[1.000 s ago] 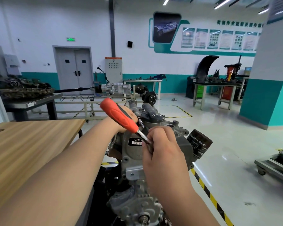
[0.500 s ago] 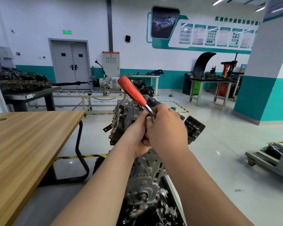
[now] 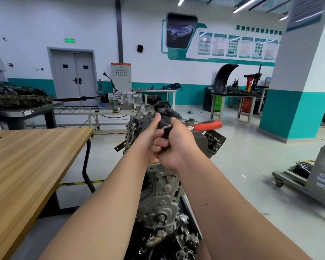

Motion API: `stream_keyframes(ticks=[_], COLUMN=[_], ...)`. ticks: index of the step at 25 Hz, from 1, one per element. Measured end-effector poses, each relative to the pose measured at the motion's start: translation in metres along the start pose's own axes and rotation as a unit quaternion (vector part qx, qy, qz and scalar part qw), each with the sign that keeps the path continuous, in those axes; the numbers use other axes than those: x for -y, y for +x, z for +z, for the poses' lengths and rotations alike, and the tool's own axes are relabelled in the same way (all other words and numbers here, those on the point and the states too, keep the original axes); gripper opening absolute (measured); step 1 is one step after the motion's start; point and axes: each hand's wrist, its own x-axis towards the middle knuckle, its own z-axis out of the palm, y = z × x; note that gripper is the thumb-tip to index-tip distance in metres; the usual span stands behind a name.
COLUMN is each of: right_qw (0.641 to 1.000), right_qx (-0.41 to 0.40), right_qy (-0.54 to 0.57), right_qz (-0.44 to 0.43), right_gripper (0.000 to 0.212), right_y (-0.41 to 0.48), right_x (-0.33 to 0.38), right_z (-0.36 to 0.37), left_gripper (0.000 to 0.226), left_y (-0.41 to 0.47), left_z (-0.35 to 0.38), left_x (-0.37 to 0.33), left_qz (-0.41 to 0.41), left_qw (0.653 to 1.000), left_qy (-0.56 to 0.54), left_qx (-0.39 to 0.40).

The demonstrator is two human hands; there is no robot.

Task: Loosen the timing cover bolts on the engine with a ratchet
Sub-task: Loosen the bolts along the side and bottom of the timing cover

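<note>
The grey engine stands upright straight ahead, its ribbed timing cover facing me. The ratchet sits at the top of the cover, its red handle sticking out to the right, free of both hands. My right hand wraps round the metal shaft next to the ratchet head. My left hand presses against it from the left, fingers curled at the head and thumb raised. The bolt under the head is hidden by my hands.
A wooden table fills the left side, with its black leg close to the engine. A black oil filter juts from the engine's right. Loose metal parts lie at the engine's base. A wheeled cart stands at the right.
The red handle swung clockwise from upper left, through upright, to pointing right. My left hand left the handle and joined my right hand at the ratchet head.
</note>
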Motion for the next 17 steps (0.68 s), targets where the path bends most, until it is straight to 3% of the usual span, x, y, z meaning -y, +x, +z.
stream_keyframes(ticks=[2,4,5,7,10,11,12,14,16,17], right_qw=[1.000,0.971,0.924,0.766,0.423,0.345,0.307,0.316,0.397,0.455], right_qx=[-0.018,-0.061,-0.083,-0.114,-0.097,-0.078,-0.069,-0.071,-0.086,-0.093], right_qy=[-0.007,-0.215,-0.349,-0.597,-0.852,-0.883,-0.896,-0.889,-0.847,-0.811], right_qz=[-0.020,-0.089,-0.130,-0.209,-0.293,-0.309,-0.313,-0.322,-0.343,-0.355], right_gripper=[0.031,0.029,0.029,0.032,0.022,0.026,0.030,0.029,0.019,0.015], right_y=[0.001,0.001,-0.001,0.001,0.002,0.001,0.000,0.003,0.008,0.012], right_x=[0.003,0.008,0.012,0.019,0.024,0.024,0.024,0.023,0.021,0.017], right_z=[-0.004,-0.008,-0.009,-0.009,0.001,0.005,0.008,0.007,0.003,-0.001], left_gripper=[0.077,0.064,0.050,0.032,0.019,0.025,0.030,0.035,0.037,0.029], left_y=[0.000,0.004,0.005,0.006,0.005,0.011,0.010,0.008,0.005,0.005], left_z=[0.003,0.010,0.012,0.016,0.016,0.013,0.014,0.016,0.018,0.017], left_x=[0.000,0.001,0.002,0.001,0.000,0.002,0.002,0.002,0.003,0.006], left_qz=[-0.011,-0.005,0.006,0.021,0.030,0.037,0.039,0.054,0.082,0.082], left_qw=[1.000,1.000,1.000,0.999,0.998,0.998,0.998,0.998,0.997,0.996], left_qy=[0.007,0.009,-0.001,-0.026,-0.013,0.000,0.002,-0.004,-0.002,-0.023], left_qx=[0.018,0.010,-0.004,-0.013,-0.044,-0.050,-0.044,-0.037,0.007,0.035])
